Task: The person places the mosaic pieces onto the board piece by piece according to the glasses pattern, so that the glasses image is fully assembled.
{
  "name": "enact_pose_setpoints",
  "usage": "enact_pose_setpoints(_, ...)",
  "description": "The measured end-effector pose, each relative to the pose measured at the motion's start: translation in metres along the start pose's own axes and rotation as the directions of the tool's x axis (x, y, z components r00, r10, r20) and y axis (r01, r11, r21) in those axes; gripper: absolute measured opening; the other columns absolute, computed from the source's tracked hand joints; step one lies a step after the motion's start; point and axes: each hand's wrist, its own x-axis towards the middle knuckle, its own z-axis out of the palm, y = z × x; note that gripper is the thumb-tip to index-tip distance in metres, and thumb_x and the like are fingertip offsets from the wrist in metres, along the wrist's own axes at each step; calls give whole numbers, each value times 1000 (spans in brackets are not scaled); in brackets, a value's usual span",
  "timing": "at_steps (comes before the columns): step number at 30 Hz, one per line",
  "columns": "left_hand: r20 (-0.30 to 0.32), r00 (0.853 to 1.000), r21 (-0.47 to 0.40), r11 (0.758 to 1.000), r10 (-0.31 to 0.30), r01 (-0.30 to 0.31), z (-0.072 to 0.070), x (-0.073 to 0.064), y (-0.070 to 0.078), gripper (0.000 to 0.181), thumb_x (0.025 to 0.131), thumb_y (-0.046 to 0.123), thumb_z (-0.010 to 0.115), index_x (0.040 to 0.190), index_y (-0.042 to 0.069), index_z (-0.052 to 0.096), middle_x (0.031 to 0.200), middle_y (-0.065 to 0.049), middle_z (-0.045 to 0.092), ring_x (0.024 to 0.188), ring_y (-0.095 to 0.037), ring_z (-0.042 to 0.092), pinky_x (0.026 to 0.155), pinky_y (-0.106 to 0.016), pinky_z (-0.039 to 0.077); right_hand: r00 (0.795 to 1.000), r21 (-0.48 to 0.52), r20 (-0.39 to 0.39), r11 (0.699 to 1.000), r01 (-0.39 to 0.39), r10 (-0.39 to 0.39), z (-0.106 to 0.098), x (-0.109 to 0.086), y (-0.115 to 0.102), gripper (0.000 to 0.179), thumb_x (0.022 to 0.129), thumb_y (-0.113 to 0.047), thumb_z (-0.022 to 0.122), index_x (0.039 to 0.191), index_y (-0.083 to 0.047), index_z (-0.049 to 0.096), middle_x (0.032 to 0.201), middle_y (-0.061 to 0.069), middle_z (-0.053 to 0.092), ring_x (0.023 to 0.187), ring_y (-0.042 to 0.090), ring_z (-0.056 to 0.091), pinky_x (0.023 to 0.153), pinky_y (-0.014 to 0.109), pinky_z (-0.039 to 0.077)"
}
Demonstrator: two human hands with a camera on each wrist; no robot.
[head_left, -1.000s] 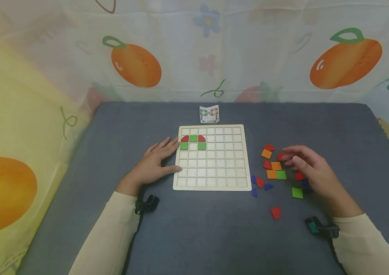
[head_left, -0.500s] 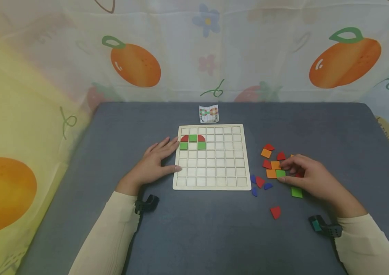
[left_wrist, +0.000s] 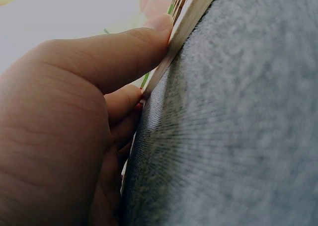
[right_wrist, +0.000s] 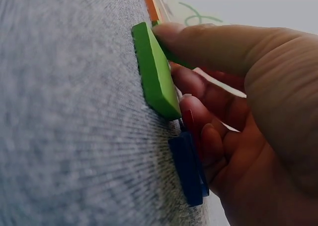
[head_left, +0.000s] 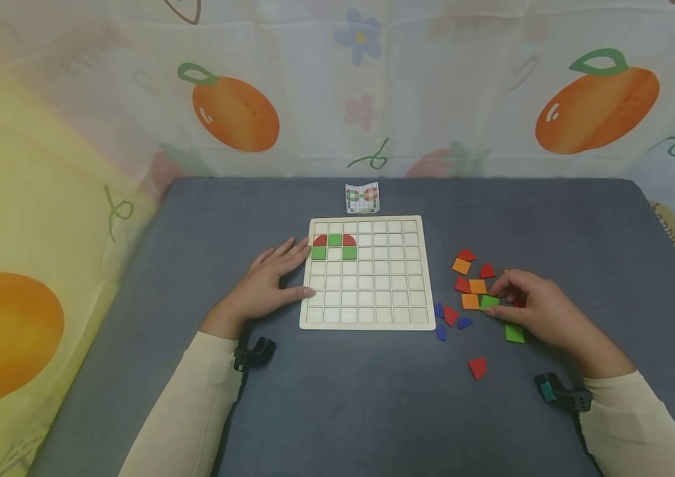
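Note:
A pale wooden grid board (head_left: 373, 285) lies on the table, with red quarter-round and green square tiles (head_left: 334, 240) in its upper left cells. My left hand (head_left: 265, 281) rests at the board's left edge, fingers fairly straight; in the left wrist view its thumb (left_wrist: 144, 39) touches the rim. Right of the board, my right hand (head_left: 546, 308) pinches a green square tile (head_left: 489, 303) between thumb and fingers, among the loose tiles. Another green square tile (right_wrist: 156, 72) lies close below the right thumb in the right wrist view. Part of the pinched tile is hidden by the thumb.
Loose orange tiles (head_left: 469, 301), red tiles (head_left: 477, 368) and blue tiles (head_left: 465, 323) lie scattered between the board and my right hand. A small pattern card (head_left: 363, 198) stands behind the board. A fruit-printed cloth (head_left: 289, 86) hangs behind the grey table (head_left: 361, 397).
My right hand has moved down onto the green square tile and pinched it, and the tile has shifted slightly right, away from the orange one. The left hand has stayed at the board's edge.

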Motion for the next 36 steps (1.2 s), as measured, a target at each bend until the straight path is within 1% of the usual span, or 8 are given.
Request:
enact_pose_setpoints(3,0,1000,-3,1000,-5,5,-1,-1,1,93,101,53,76,174,20,30,179,9,21,165,-17,6,129,-53,2,999,26,5,999,-32,31,0,0,-2,25,94,-10,89,109,-14,70,94,-5,63,80,14,57,66,30,48)
enact_pose_setpoints(6,-2,1000,-7,1000,-2,2,-1,-1,2,92,101,52,77,174,20,30,178,9,21,165,-18,6,129,-53,2,999,41,-9,999,-33,34,1,0,-3,23,96,-8,86,115,-11,73,96,-4,65,80,13,58,66,29,49)
enact_pose_setpoints(9,-3,1000,-13,1000,3,-3,-2,-1,2,93,100,52,77,174,20,30,179,8,22,165,-19,7,128,-53,2,999,31,-51,1000,-2,4,1,0,-4,25,96,-4,85,119,-10,77,102,-2,69,81,12,59,67,27,50)
enact_pose_setpoints(13,0,1000,-15,1000,7,-7,-2,-1,3,93,100,53,77,174,20,30,179,7,22,166,-19,7,128,-54,2,992,11,-124,999,32,-31,2,1,-6,25,94,-1,85,116,-11,79,107,-1,71,84,10,60,70,21,49)
enact_pose_setpoints(18,-1,1000,-11,1000,4,-4,-2,-1,3,93,100,53,77,174,20,30,179,7,22,166,-19,7,129,-53,2,986,36,-166,999,26,-20,2,3,-11,24,95,1,84,116,-10,80,108,1,72,87,7,61,74,16,48)
enact_pose_setpoints(22,-4,1000,-11,1000,2,-2,-3,-1,4,94,99,52,79,173,18,31,178,6,22,166,-21,7,128,-54,2,989,106,-141,994,-20,35,4,3,-15,28,96,0,84,122,-6,77,113,8,73,89,2,65,74,15,51)
enact_pose_setpoints(26,-6,1000,-12,1000,0,0,-2,-1,5,96,98,51,80,173,16,31,178,4,22,166,-23,7,128,-55,2,992,164,-98,985,-57,74,6,5,-18,34,96,-3,84,129,-5,74,114,9,73,91,3,68,74,16,54)
enact_pose_setpoints(36,-10,1000,-9,1000,-5,4,-2,-1,4,94,99,51,78,173,18,31,178,7,23,166,-19,7,129,-54,2,996,255,-48,965,-59,74,11,11,-28,31,98,-1,82,127,-3,73,108,7,75,89,8,72,75,19,56)
